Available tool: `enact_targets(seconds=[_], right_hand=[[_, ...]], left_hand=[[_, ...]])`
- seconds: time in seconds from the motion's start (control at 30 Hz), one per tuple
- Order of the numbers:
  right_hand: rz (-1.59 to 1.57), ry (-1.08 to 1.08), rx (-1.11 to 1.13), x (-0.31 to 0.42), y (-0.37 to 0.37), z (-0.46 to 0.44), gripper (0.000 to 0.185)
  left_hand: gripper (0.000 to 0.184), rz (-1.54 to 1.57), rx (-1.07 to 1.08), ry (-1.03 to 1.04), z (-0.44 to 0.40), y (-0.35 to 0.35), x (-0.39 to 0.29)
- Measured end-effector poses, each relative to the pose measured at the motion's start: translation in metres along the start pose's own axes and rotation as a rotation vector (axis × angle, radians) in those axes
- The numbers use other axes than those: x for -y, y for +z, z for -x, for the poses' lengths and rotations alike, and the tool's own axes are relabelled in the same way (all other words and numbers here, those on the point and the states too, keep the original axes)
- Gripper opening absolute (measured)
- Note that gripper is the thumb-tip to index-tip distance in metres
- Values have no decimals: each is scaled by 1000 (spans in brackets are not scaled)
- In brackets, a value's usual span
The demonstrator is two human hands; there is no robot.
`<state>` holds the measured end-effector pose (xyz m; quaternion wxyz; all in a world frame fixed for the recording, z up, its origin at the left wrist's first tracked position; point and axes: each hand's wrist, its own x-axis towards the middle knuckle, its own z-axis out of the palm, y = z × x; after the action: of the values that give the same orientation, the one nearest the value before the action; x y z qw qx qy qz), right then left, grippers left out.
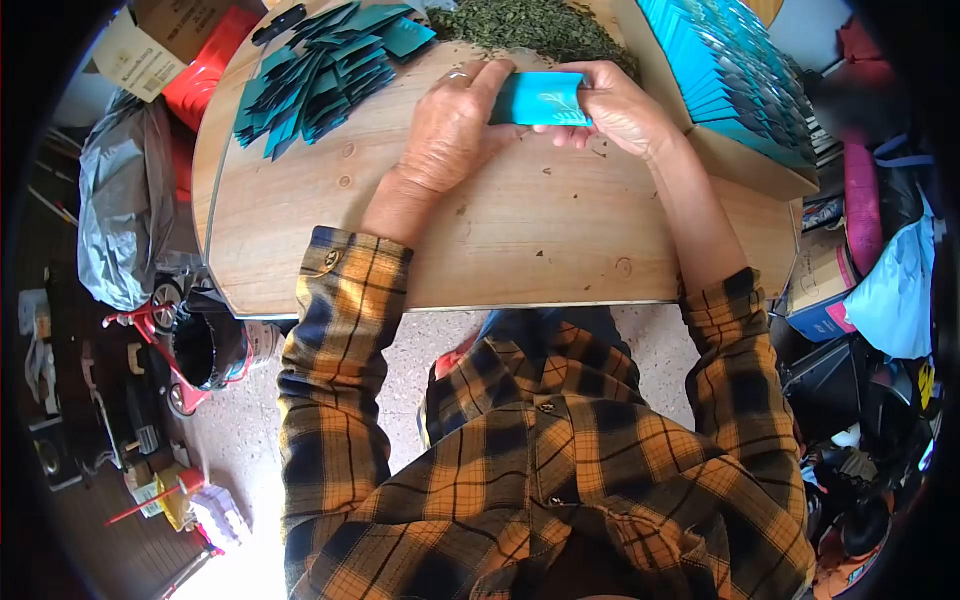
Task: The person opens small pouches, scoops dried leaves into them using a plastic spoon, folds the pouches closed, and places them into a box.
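A teal paper packet point(545, 98) with a pale leaf print is held level between both hands over the far half of the table. My left hand point(455, 120), with a ring on one finger, is closed on the packet's left end. The fingers of my right hand point(620, 108) pinch its right end, partly hidden behind it. Just beyond them lies a heap of dried green leaves point(540, 28). A loose pile of teal packets point(330, 75) spreads to the left of my left hand. Right of my right hand, a cardboard box point(735, 160) holds rows of upright teal packets point(725, 75).
The wooden table point(520, 240) has a dark front edge close to my body, with leaf crumbs on top. A dark object point(279, 25) lies by the packet pile. Left are a carton point(150, 50) and a grey plastic bag point(125, 200); bags and boxes crowd the right.
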<state>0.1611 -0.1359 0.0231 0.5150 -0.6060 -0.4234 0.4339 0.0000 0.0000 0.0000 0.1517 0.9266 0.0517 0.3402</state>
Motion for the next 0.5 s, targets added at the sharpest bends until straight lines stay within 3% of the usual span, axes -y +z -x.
enact_targets(seconds=[0.33,0.5], right_hand=[[49,-20,-11,13,3,8,29],[321,-14,-148,22,11,12,30]], left_hand=[[63,107,8,-23,-2,0,-2],[63,91,-3,-9,-1,1,-4]])
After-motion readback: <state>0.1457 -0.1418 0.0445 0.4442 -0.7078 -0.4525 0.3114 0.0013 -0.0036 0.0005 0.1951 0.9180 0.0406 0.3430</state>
